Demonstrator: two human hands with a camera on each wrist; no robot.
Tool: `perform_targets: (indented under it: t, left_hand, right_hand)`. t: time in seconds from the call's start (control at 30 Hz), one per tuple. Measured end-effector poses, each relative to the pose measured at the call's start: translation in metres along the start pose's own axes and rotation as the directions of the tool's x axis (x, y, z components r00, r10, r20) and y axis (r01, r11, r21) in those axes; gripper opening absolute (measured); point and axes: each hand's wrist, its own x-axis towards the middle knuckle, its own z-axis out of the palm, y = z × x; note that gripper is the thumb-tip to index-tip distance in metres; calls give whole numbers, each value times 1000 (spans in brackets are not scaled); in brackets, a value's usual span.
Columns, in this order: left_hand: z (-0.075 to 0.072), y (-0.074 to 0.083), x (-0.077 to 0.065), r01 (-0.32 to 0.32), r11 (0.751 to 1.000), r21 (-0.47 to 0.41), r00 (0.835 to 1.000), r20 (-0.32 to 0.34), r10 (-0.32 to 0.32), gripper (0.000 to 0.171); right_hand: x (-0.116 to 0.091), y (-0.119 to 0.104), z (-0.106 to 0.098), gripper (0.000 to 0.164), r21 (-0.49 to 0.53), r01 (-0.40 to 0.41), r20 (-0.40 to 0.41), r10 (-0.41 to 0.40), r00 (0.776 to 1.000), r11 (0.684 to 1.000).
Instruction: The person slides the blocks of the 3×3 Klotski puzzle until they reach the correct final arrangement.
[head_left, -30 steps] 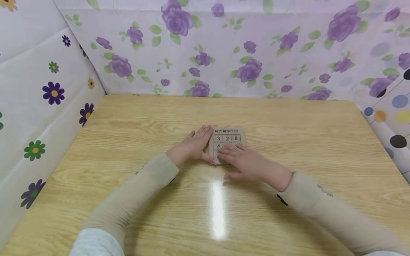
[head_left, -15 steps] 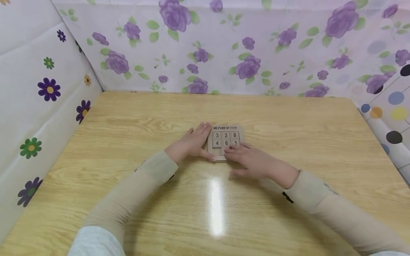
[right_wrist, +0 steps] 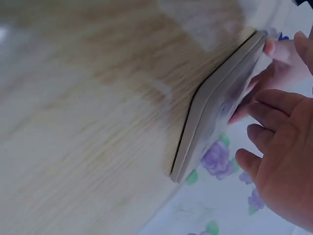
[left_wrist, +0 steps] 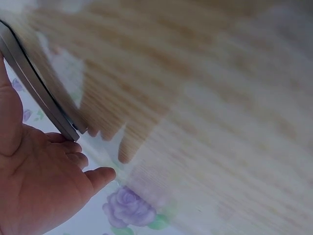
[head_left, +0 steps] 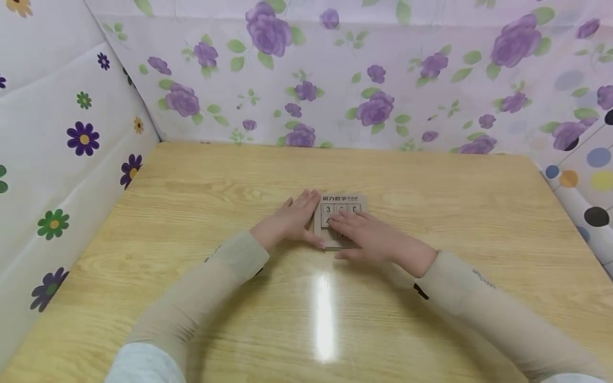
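A sliding number puzzle (head_left: 340, 198), a flat beige board with printed characters above its numbered tiles, lies near the table's middle in the head view. My left hand (head_left: 292, 218) rests along its left side, fingers straight at the far corner and thumb at the near corner. Over the tiles lies my right hand (head_left: 373, 236), its fingertips covering the middle of the grid. Tile 3 (head_left: 328, 209) shows at top left. The bottom-left slot has no tile. In the right wrist view the board (right_wrist: 215, 107) appears edge-on, with my extended right fingers over its face.
The wooden table (head_left: 230, 175) extends on all sides of the puzzle. Behind it hangs a purple-flowered cloth (head_left: 215, 80), and a daisy-print cloth (head_left: 48, 175) borders the left. A dotted cloth (head_left: 589, 197) borders the right.
A bottom-row tile has slid right, leaving the bottom-left slot bare. My right hand drew right, uncovering tiles, then came back left over the middle of the grid. My left hand stays at the board's edge.
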Motion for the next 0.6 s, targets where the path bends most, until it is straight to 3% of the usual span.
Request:
perform_targets:
  t: [0.27,0.43,0.6]
  left_hand:
    - [-3,-1,0,0,1000,1,1000,0,0,128]
    - [-1,-3,-2,5,1000,2,1000,12,-5,128]
    - [0,-4,-4,7,1000,11,1000,4,-7,128]
  right_hand:
    - [11,0,1,71,-2,-33,47,33,998,999]
    - [6,-11,4,72,-41,7,66,-4,998,999]
    - [4,-14,2,68,-4,23,62,-22,998,1000]
